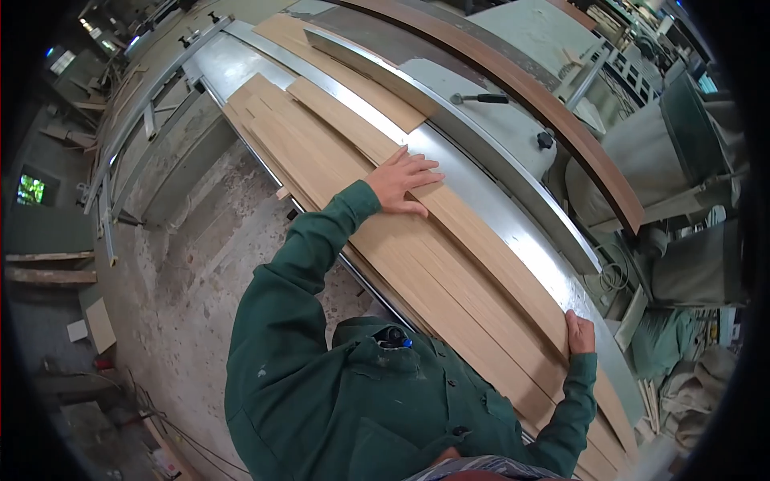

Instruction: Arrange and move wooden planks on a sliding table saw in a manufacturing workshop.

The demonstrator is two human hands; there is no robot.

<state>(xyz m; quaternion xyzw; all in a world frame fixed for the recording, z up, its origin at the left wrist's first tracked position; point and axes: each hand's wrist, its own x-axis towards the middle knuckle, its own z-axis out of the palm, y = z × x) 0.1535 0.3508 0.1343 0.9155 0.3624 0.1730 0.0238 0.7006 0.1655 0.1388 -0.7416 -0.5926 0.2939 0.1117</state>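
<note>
A long, pale wooden strip [473, 232] lies on top of several other flat wooden boards [409, 260], stacked lengthwise along a shiny metal machine table [525, 248]. Across the strip's middle rests my left hand [405, 183], fingers spread and flat, the thumb over the gap beside it. My right hand [579, 331] is closed at the strip's far edge, closer to its right end, with the fingers curled and partly hidden. Both of my arms wear green sleeves.
A long metal fence [457, 120] runs beyond the boards, with another wooden panel [353, 72] against it. Behind it are a black-handled lever [481, 98], a black knob [546, 139] and a curved brown rail [513, 68]. A metal side frame [152, 120] stands at left.
</note>
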